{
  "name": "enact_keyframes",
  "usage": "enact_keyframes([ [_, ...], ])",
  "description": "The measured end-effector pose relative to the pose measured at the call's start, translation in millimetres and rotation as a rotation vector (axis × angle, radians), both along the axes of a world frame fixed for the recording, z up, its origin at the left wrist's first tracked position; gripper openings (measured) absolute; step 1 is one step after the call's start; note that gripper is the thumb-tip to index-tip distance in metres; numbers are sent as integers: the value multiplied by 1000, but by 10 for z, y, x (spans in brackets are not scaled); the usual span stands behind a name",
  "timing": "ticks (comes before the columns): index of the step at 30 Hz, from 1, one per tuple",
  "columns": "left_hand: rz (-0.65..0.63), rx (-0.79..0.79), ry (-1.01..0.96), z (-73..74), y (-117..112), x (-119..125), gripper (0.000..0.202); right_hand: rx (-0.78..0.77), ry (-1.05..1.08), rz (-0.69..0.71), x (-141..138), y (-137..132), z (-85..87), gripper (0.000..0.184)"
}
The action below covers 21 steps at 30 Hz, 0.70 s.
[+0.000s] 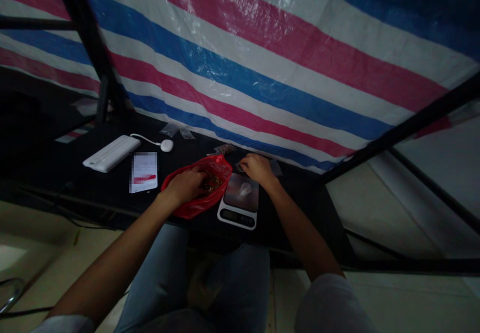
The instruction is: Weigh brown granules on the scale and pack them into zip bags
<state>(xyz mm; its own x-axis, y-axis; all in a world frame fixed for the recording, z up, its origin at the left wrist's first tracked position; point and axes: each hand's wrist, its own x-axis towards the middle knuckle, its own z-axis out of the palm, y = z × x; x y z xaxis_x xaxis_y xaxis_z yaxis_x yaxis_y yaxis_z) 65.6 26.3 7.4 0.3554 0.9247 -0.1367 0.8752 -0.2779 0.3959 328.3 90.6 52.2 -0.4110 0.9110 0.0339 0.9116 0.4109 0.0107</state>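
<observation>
My left hand (186,184) reaches into an open red plastic bag (221,169) on the black table (75,173); its fingers curl among small dark pieces inside. My right hand (257,168) rests just behind a small digital kitchen scale (240,200), fingers pinched on a small clear plastic bag (276,168) lying there. A small pale object sits on the scale's platform.
A white power bank (111,153) with a cable and a round white puck (167,145) lies at the left. A white paper slip (143,172) sits beside it. More small clear bags (176,131) lie near the striped tarp (262,63). Black frame bars (405,130) cross right.
</observation>
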Motion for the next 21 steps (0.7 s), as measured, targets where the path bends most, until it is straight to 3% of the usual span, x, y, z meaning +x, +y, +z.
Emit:
enact_keyframes([
  [2, -2, 19, -7, -8, -36, -41, 49, -22, 78, 14, -74, -78, -56, 22],
  [6, 47, 50, 42, -14, -149, -152, 60, 136, 385, 39, -279, -360, 8, 24],
  [8, 79, 25, 53, -6, -183, -174, 58, 107, 493, 174, -453, -525, 36, 24],
  [10, 84, 0, 35, 7, -189, -169, 51, -32, 478, 328, -658, -646, 5, 20],
  [12, 69, 0, -4, 20, -178, -150, 41, -127, 396, 388, -851, -689, -79, 15],
  [13, 60, 4, -23, 26, -172, -140, 35, -158, 345, 381, -931, -683, -130, 13],
  [17, 64, 22, -42, 44, -169, -122, 29, -257, 173, 311, -1093, -565, -283, 31],
  [21, 111, 35, -49, 64, -192, -103, 33, -297, 195, 295, -1087, -483, -327, 22],
])
